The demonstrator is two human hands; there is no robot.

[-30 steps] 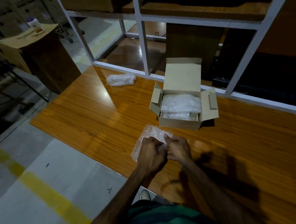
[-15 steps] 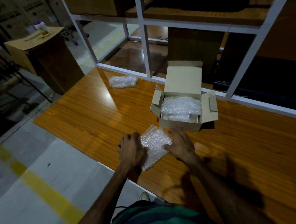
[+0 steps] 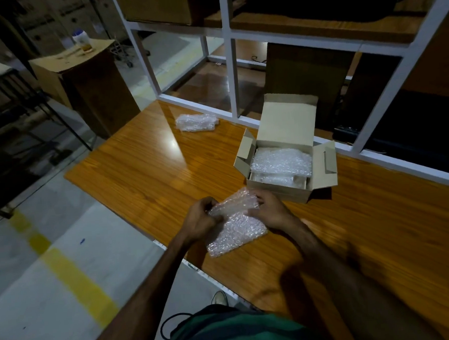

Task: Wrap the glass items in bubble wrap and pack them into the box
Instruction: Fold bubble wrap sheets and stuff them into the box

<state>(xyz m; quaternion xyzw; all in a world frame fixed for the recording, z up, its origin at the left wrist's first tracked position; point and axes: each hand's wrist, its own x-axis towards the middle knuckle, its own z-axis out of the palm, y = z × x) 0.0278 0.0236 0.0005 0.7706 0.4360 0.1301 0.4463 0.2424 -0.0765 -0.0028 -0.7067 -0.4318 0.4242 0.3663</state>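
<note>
- The bubble wrap sheet [image 3: 234, 221] lies at the near edge of the tabletop [image 3: 145, 163], just in front of the open cardboard box [image 3: 283, 177]; its far end is lifted and being rolled over. Whether a glass item sits inside the fold cannot be told.
- The left hand [image 3: 198, 218] has its fingers curled round the left end of the roll, and the right hand [image 3: 268, 210] grips the right end the same way.
- Risk: the sheet overhangs close to the tabletop edge, so a loose roll could let a glass piece slide out the open end and drop to the floor.
- Risk: the dim light makes clear glass hard to see through the wrap, so a gap in the cover may go unnoticed.
- Risk: the box already holds wrapped bundles [image 3: 280, 164] nearly to the rim; forcing another in could press glass against glass.
- A further wrapped bundle [image 3: 196, 122] lies well apart at the far left of the tabletop.
- No brand, label or writing can be read on the box, the wrap or the bottle [image 3: 81, 42] on the distant carton.
</note>
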